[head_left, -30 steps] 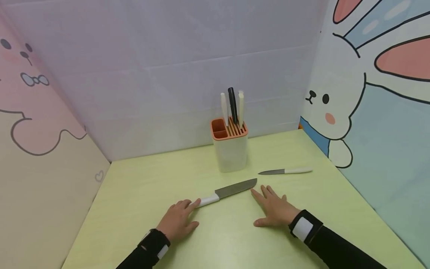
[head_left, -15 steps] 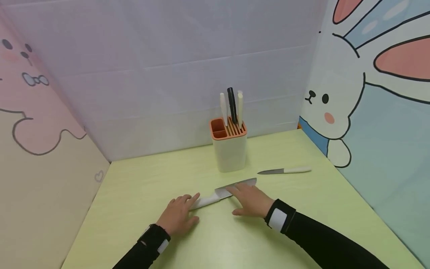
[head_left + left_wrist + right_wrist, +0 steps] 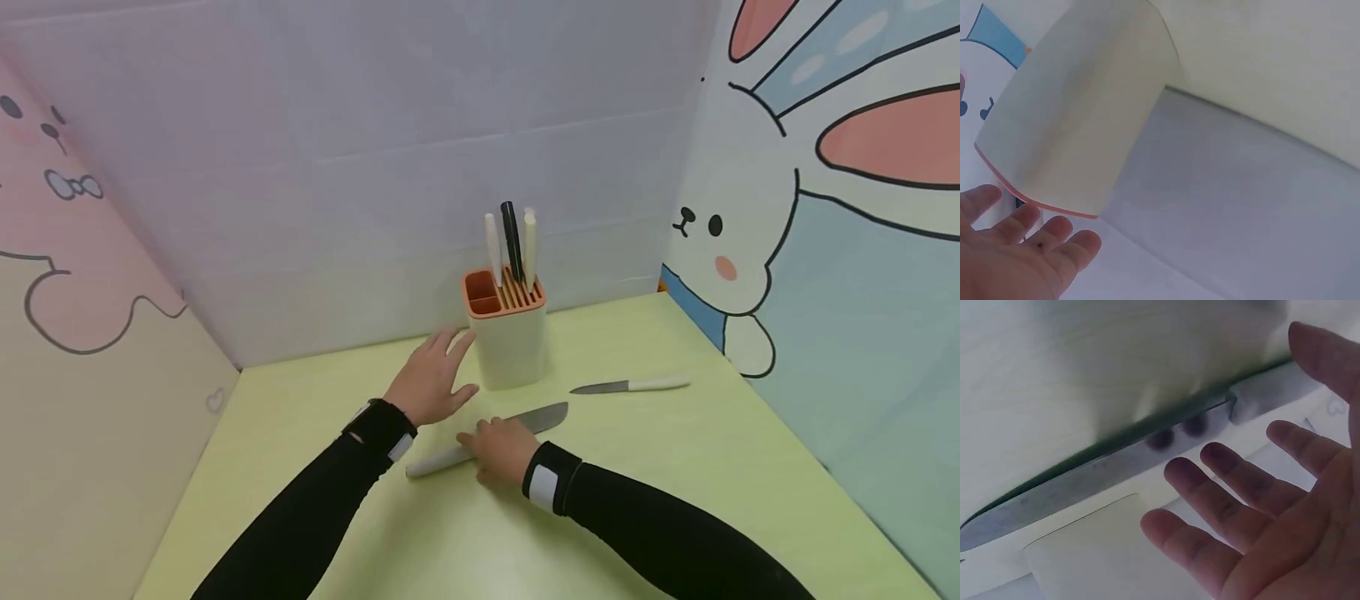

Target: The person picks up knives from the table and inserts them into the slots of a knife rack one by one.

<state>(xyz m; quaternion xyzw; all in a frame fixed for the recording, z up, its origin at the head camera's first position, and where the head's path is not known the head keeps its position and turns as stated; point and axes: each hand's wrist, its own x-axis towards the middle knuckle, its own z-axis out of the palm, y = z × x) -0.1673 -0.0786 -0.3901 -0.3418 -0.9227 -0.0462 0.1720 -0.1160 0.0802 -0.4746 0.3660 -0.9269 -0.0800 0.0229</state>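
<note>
A large kitchen knife [image 3: 546, 416] with a white handle lies on the table, blade to the right. My right hand [image 3: 506, 450] is over it where blade meets handle, covering that part in the head view. The right wrist view shows this hand's fingers [image 3: 1210, 525] spread, with the thumb apart, near the blade and handle and not closed round either. My left hand [image 3: 431, 379] reaches to the left side of a white knife holder [image 3: 512, 354] with an orange top. In the left wrist view its spread fingertips [image 3: 1088, 242] are close to the holder's orange rim and hold nothing.
Two or more white-handled knives [image 3: 492, 250] and a black-handled one [image 3: 512, 237] stand in the holder's slots. A small paring knife [image 3: 630, 386] lies on the pale yellow table [image 3: 300, 517] to the right. Printed walls [image 3: 337, 208] enclose the back and sides.
My left hand has left the kitchen knife's handle and moved forward to the holder. My right hand has moved left along the blade toward the handle. The knives appear unmoved.
</note>
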